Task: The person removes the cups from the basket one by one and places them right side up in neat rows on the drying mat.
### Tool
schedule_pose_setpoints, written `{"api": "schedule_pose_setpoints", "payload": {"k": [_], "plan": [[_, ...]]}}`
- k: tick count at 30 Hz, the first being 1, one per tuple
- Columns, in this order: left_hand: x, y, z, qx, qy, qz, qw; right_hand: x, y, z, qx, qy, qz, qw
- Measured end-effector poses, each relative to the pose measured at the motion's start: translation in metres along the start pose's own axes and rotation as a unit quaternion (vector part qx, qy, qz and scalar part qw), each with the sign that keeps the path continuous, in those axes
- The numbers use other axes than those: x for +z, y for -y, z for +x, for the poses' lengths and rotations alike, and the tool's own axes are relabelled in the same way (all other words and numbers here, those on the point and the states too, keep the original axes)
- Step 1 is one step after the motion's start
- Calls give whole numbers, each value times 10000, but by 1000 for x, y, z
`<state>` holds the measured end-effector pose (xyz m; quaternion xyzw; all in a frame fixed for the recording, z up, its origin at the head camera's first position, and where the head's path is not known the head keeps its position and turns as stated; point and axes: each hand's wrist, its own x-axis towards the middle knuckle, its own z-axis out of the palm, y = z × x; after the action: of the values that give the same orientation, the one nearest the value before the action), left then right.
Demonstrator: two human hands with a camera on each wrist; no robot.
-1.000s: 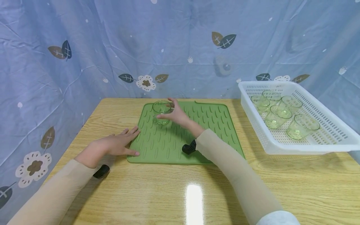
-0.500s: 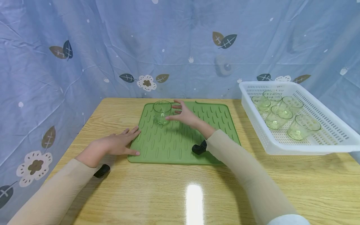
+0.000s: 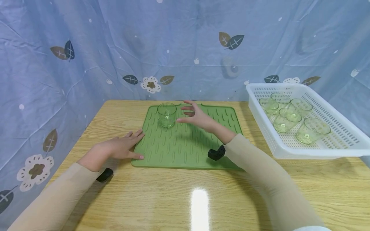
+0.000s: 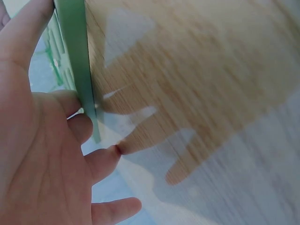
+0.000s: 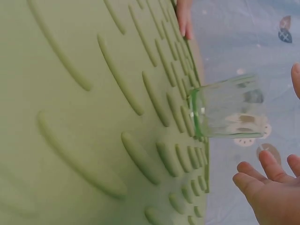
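A clear, green-tinted drinking glass (image 3: 166, 115) stands upright near the back left corner of a ribbed green drying mat (image 3: 173, 147). Just to its right, my right hand (image 3: 199, 118) hovers over the mat with fingers spread and slightly bent, holding nothing. The right wrist view shows a gap between this hand (image 5: 276, 192) and the glass (image 5: 225, 110). My left hand (image 3: 121, 149) rests at the mat's left edge, fingers spread. In the left wrist view, the thumb and fingers of the left hand (image 4: 42, 136) touch the mat's rim (image 4: 77, 51).
A white perforated plastic basket (image 3: 321, 152) stands on the right side of the wooden table (image 3: 150, 199), with several similar glasses (image 3: 286, 120) inside. A blue patterned curtain (image 3: 185, 48) hangs behind the table and along its left side.
My right hand has let go of the glass and drawn back to the right. The glass stays standing on the mat. My left hand has not moved.
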<state>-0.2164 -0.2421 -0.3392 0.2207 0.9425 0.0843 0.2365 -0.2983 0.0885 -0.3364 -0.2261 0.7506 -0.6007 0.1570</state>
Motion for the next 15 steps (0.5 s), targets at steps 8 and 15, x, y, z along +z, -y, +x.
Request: {"api": "schedule_pose_setpoints", "payload": {"k": [8,15], "plan": [[0,1,-1,16,28,8,10000,-11,10,-25,-62,69,130,9999],[-1,-1,-1,10,13,-20,10000,-25,26,-49,-100,177,166,9997]]}}
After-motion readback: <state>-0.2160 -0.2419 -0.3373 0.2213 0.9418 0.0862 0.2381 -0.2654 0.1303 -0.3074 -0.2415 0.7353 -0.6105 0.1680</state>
